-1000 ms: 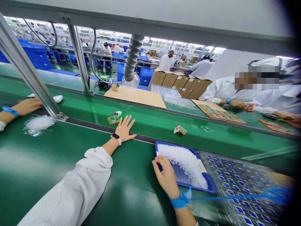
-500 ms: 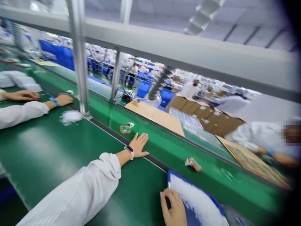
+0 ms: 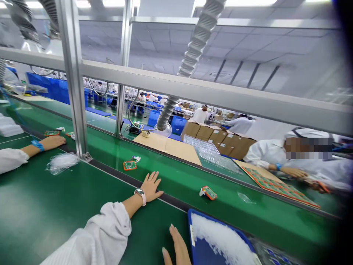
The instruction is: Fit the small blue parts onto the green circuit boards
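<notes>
My left hand (image 3: 150, 187), with a band on its wrist, lies flat with fingers spread over the dark edge strip (image 3: 176, 201) between the green tabletop (image 3: 91, 202) and the green belt (image 3: 171, 173). It holds nothing. Beyond its fingertips, on the belt, sits an orange-edged circuit board (image 3: 129, 165) with a small white part beside it. Another orange-edged board (image 3: 209, 193) rests farther right. My right hand (image 3: 178, 246), partly cut off by the bottom edge, has its fingers apart and nothing in them. Just right of it stands a blue tray (image 3: 191, 235) of white, thin material (image 3: 217, 235).
A neighbour's hand (image 3: 52, 142) rests at left near a clear plastic bundle (image 3: 63, 162). A metal post (image 3: 72, 81) rises from the table edge. Across the belt, a person (image 3: 295, 171) works beside a board panel (image 3: 278, 186). Clear plastic (image 3: 246, 198) lies on the belt.
My right hand has moved left off the tray's edge, and its curled fingers have spread. The view has tilted upward. My left hand stays flat on the edge strip.
</notes>
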A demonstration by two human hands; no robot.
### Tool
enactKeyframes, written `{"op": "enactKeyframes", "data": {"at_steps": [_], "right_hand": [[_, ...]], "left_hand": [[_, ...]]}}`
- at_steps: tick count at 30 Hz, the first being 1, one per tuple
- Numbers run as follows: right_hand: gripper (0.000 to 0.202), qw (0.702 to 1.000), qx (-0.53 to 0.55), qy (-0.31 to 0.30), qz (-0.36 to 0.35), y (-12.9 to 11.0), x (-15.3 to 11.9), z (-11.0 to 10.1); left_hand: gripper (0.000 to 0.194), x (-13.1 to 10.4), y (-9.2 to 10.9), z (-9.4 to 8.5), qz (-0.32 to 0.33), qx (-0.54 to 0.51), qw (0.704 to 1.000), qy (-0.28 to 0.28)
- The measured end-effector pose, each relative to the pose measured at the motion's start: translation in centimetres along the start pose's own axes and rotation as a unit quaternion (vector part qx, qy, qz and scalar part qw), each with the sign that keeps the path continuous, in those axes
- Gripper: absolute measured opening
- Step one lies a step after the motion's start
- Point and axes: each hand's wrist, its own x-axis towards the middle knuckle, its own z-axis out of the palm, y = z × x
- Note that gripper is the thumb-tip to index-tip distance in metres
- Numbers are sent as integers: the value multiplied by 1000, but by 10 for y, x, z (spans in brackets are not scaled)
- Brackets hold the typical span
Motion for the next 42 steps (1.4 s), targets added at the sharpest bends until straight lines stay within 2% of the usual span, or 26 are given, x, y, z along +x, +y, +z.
{"op": "enactKeyframes", "data": {"at_steps": [2, 3, 7, 10, 17, 27, 33, 38, 42], "right_hand": [[51, 1000, -6, -4, 22, -3, -1, -4], [52, 999, -13, -28, 20, -5, 0, -6], [62, 976, -58, -208, -12, -19, 7, -18], [67, 963, -71, -260, -20, -31, 12, -30], [68, 953, -70, -294, -8, -46, 15, -48], [68, 954, -54, -293, 20, -63, 13, -62], [68, 963, -42, -264, 11, -62, 11, -63], [70, 963, -30, -268, 15, -61, 11, -62], [69, 963, -29, -266, 19, -61, 11, -62]], "left_hand": [[56, 0, 1, 0, -14, -10, 1000, -13], [56, 0, 1, 0, -19, -13, 1000, -19], [54, 0, 2, -1, -20, -17, 999, -39], [54, 1, 1, -1, -17, -16, 999, -45], [57, 2, -1, 0, 1, -24, 998, -59], [49, 1, -6, 9, 17, -29, 998, -43], [33, 1, -7, 2, 25, -46, 999, 6], [29, 3, -7, -3, 44, -54, 997, -34], [29, 4, -7, -3, 50, -46, 997, -40]]}}
